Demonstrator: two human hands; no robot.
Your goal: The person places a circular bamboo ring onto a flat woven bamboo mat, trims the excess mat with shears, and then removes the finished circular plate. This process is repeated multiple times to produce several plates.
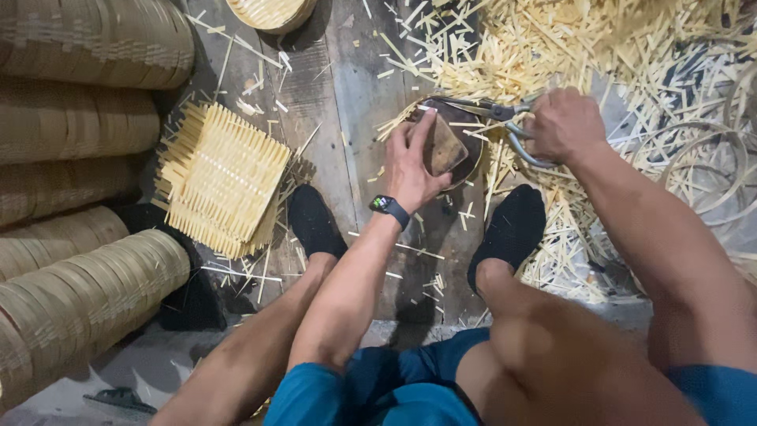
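My left hand (pixel 412 164), with a dark watch (pixel 389 209) on its wrist, presses a brown block (pixel 443 146) down inside a round bamboo tray (pixel 473 162) on the floor. My right hand (pixel 561 125) grips the handles of metal shears (pixel 489 114), whose blades reach left over the tray's far rim. The tray's woven bottom is mostly hidden by the block and my hand. Both feet in black socks (pixel 509 229) rest just below the tray.
A stack of square woven bamboo mats (pixel 221 180) lies to the left. Long stacks of round trays (pixel 79 276) line the left side. Cut bamboo scraps (pixel 552 39) pile up at the top right, beside bamboo hoops (pixel 702 166).
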